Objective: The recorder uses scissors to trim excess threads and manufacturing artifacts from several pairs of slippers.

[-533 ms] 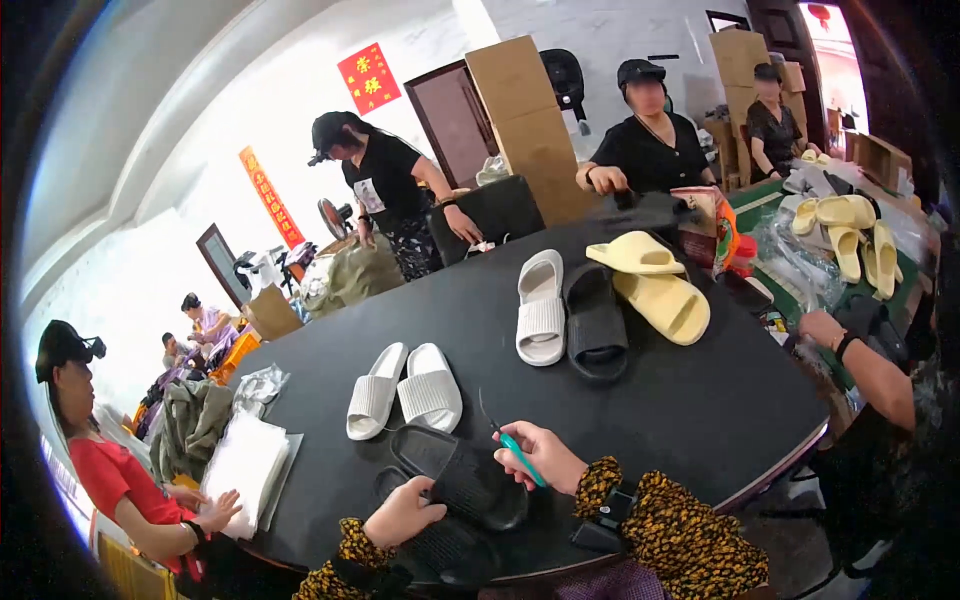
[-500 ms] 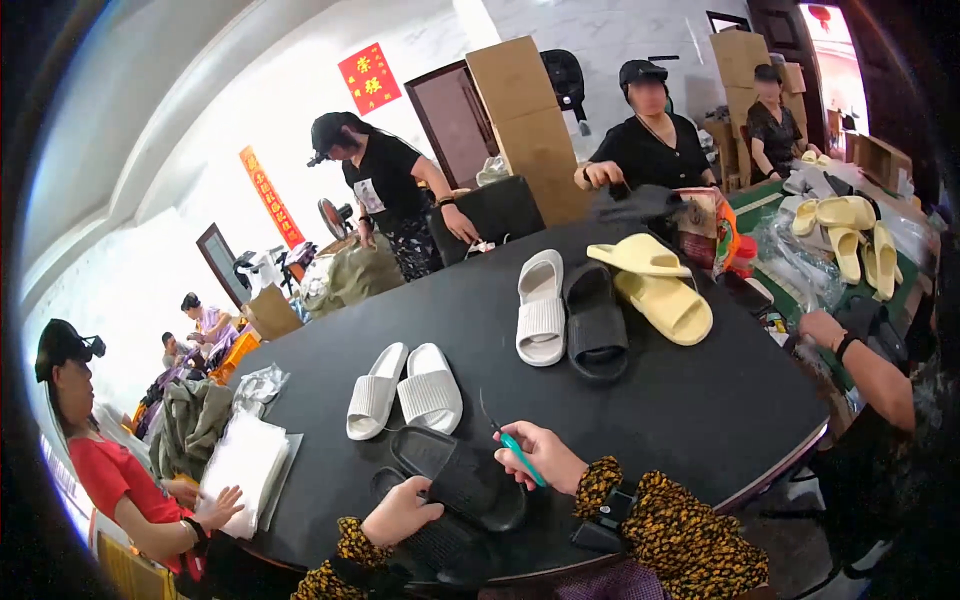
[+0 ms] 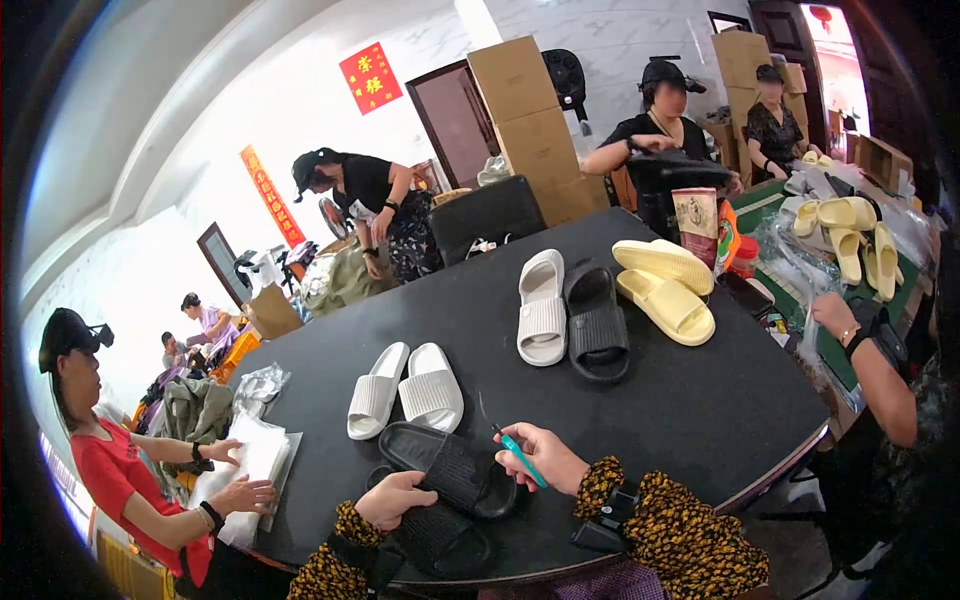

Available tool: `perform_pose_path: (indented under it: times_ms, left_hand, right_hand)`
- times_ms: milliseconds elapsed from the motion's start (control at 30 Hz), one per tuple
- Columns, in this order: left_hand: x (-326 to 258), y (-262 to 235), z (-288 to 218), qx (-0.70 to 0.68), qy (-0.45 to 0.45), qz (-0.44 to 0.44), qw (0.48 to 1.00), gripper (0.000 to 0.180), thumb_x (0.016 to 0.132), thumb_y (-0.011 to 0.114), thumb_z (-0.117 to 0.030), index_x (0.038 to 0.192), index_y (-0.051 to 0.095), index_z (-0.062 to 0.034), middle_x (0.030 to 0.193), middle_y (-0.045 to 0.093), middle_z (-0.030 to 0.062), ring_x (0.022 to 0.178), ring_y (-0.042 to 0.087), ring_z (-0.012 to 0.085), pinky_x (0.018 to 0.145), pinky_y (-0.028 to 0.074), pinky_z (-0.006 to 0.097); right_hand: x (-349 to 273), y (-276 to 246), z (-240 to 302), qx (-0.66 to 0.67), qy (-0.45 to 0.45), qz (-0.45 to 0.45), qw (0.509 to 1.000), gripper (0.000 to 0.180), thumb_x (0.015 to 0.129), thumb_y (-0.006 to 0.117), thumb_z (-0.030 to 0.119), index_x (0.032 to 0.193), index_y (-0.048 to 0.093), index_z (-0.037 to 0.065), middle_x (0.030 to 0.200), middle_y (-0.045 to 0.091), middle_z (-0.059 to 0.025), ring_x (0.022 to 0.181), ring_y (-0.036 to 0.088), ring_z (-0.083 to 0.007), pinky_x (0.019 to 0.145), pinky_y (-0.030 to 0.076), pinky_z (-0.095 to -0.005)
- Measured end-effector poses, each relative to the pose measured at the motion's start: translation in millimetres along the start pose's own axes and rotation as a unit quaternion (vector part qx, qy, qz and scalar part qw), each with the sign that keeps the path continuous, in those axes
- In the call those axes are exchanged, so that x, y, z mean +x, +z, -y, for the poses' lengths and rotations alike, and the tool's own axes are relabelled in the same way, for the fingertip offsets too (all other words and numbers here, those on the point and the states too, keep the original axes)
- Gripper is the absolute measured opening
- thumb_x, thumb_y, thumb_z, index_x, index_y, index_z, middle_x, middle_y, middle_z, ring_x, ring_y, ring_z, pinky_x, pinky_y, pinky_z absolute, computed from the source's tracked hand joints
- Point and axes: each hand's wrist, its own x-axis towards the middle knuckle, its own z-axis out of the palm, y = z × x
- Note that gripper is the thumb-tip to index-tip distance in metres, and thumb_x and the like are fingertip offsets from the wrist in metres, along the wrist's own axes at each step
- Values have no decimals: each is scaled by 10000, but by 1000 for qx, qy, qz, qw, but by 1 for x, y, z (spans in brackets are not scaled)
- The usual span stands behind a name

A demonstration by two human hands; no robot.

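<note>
A pair of black slide slippers with ribbed straps lies at the near edge of the table. My left hand [image 3: 395, 500] is closed on the nearer black slipper [image 3: 445, 540], its thumb on top and some fingers hidden. The other black slipper [image 3: 450, 470] lies just beyond, touching it. In my right hand [image 3: 545, 458] is a slim tool with a teal handle [image 3: 522, 462] and a thin, curved metal tip pointing up and away. That hand is beside the farther black slipper. Two white slippers [image 3: 431, 388] stand side by side just past the black pair.
On the black table [image 3: 690, 440], a white slipper [image 3: 542, 310], a black slipper [image 3: 596, 320] and two yellow slippers [image 3: 668, 308] lie farther right. Plastic bags [image 3: 250, 470] are under a red-shirted person's hands at left. More yellow slippers [image 3: 845, 225] lie on a green table; co-workers surround both tables.
The black slippers shift slightly under my left hand; my right hand stays nearly still. The upper yellow slipper has moved right. Across the table, one person bends lower and another lifts a dark item.
</note>
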Motion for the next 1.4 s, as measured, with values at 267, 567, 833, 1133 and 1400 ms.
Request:
perform_pose_path:
  times_ms: [267, 567, 833, 1133, 1400]
  left_hand:
    - [-3, 3, 11, -223, 327, -231, 889, 292, 811, 552, 62, 1095, 491, 32, 962, 591, 76, 799, 565, 151, 700, 470, 278]
    - [0, 32, 18, -337, 380, -272, 817, 547, 848, 555, 50, 1312, 270, 3, 890, 554, 71, 717, 545, 110, 560, 444, 239]
    - [9, 40, 23, -278, 353, -303, 840, 816, 841, 579, 33, 1423, 8, 61, 813, 508, 62, 627, 484, 74, 499, 405, 205]
    - [13, 49, 24, -194, 372, -309, 853, 394, 816, 589, 46, 1140, 365, 47, 629, 370, -15, 581, 374, 45, 507, 328, 206]
    - [-1, 55, 30, -26, 346, -282, 895, 229, 797, 595, 54, 915, 409, -10, 641, 366, -42, 586, 362, 22, 489, 317, 204]
  right_hand:
    - [3, 5, 5, -34, -58, 4, 998, 443, 849, 655, 196, 1198, 456, 9, 785, 559, -29, 632, 549, -83, 548, 478, -237]
    - [2, 6, -7, -304, -88, 45, 948, 447, 819, 675, 201, 1179, 475, 28, 869, 616, -107, 781, 621, -173, 724, 493, -310]
    - [1, 3, -6, -335, -95, 35, 937, 389, 834, 639, 167, 1149, 480, 2, 872, 658, -138, 806, 667, -226, 727, 509, -329]
    - [-1, 5, -4, -308, -151, -20, 939, 384, 814, 668, 161, 1131, 505, 20, 808, 655, -138, 740, 663, -233, 674, 509, -328]
    - [-2, 9, 5, -348, -159, -69, 921, 412, 798, 669, 221, 1128, 494, 47, 851, 632, -181, 759, 641, -303, 682, 499, -382]
